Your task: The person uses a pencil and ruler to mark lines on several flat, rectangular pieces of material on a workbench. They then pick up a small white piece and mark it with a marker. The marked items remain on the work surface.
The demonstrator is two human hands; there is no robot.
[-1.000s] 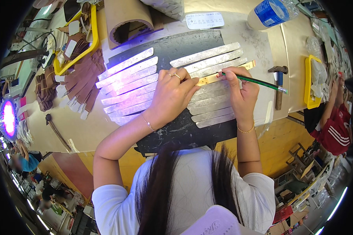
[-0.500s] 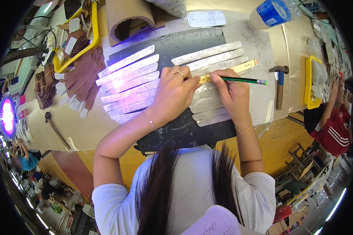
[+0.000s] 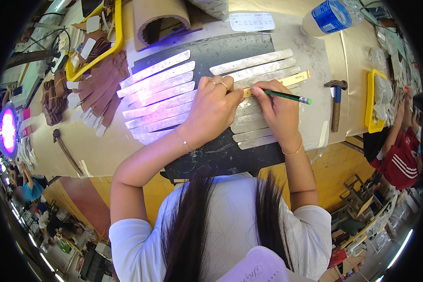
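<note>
In my right hand (image 3: pixel 281 110), fingers closed, is a dark green pencil (image 3: pixel 289 97), its eraser end pointing right. My left hand (image 3: pixel 216 105) pinches the left end of a narrow yellow ruler (image 3: pixel 293 78) that slants up to the right above the right-hand group of silvery strips. Those pale metallic strips (image 3: pixel 251 62) lie side by side under both hands, partly hidden by them. A second fan of similar strips (image 3: pixel 162 87) spreads left of my left hand. Both groups rest on a black mat (image 3: pixel 207 160). The pencil's tip is hidden behind my right hand.
A hammer (image 3: pixel 335 105) lies to the right, another (image 3: pixel 66 152) to the left. Brown strips (image 3: pixel 101 91) and a yellow tray (image 3: pixel 118 35) sit at far left. A cardboard tube (image 3: pixel 162 21), a labelled card (image 3: pixel 252 21) and a jar (image 3: pixel 326 19) stand or lie at the back. Another yellow tray (image 3: pixel 374 101) is at right.
The whole view has shifted slightly. The pencil's eraser end sits a little lower in the picture; both hands keep nearly the same grip and place over the strips.
</note>
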